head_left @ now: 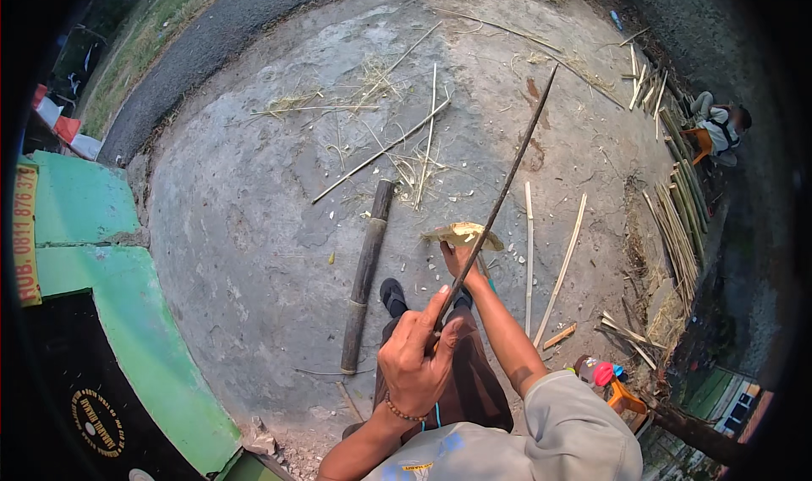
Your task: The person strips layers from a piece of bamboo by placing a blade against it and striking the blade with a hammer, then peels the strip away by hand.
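Observation:
A long, thin, dark rod (518,164) slants up and to the right from my left hand (414,364), whose fingers are closed round its lower end. Farther forward, my right hand (461,259) is closed at the near edge of a pale, yellowish flat piece (463,234) with a ragged outline. The rod crosses in front of that hand and hides part of its fingers. A narrow teal-edged thing (489,276) shows beside my right wrist; its kind is unclear.
A dark bamboo pole (367,278) lies left of my feet. Pale strips (562,270) lie to the right, and thin sticks (385,150) with shavings ahead. More bamboo (677,227) is piled at far right, near a seated person (719,130). A green wall (127,312) stands left.

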The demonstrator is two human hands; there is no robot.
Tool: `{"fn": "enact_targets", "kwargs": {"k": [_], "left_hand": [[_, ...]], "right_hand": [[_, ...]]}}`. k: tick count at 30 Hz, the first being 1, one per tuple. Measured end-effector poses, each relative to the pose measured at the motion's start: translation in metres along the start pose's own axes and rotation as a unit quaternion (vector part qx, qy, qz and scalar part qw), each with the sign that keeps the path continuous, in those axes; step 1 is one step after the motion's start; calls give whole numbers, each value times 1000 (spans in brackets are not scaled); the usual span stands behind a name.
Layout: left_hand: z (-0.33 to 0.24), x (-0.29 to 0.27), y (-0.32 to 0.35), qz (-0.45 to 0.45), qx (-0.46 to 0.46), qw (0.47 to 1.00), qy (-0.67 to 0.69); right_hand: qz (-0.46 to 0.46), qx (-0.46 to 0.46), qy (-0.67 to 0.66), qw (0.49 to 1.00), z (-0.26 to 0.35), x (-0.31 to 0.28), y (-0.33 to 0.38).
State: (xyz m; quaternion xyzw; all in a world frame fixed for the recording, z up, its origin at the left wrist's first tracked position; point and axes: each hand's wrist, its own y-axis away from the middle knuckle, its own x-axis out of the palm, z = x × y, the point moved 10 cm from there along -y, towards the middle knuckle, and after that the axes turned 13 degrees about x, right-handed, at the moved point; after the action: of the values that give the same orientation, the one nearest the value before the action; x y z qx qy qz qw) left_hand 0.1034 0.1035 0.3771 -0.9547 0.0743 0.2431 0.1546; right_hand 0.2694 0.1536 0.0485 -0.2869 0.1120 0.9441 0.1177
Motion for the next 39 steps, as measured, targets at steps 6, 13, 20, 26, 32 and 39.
{"fn": "enact_targets", "kwargs": {"k": [6, 13, 20, 26, 32, 39], "left_hand": [[2, 2, -1, -9, -2, 1000, -1], [2, 1, -6, -13, -3, 1000, -11], [1, 8, -10, 15, -7, 999, -44], [12, 14, -18, 37, -56, 998, -13], [70, -49, -15, -14, -142, 989, -43], [84, -95, -30, -154, -86, 973, -152]], "right_hand": [[29, 47, 13, 998, -17, 9, -5], [46, 73, -13, 996, -22, 15, -9], [12, 39, -4, 999, -14, 9, -8], [56, 60, -10, 997, -26, 6, -9], [177, 287, -94, 937, -133, -2, 33], [191, 417, 165, 873, -478, 27, 157]]}}
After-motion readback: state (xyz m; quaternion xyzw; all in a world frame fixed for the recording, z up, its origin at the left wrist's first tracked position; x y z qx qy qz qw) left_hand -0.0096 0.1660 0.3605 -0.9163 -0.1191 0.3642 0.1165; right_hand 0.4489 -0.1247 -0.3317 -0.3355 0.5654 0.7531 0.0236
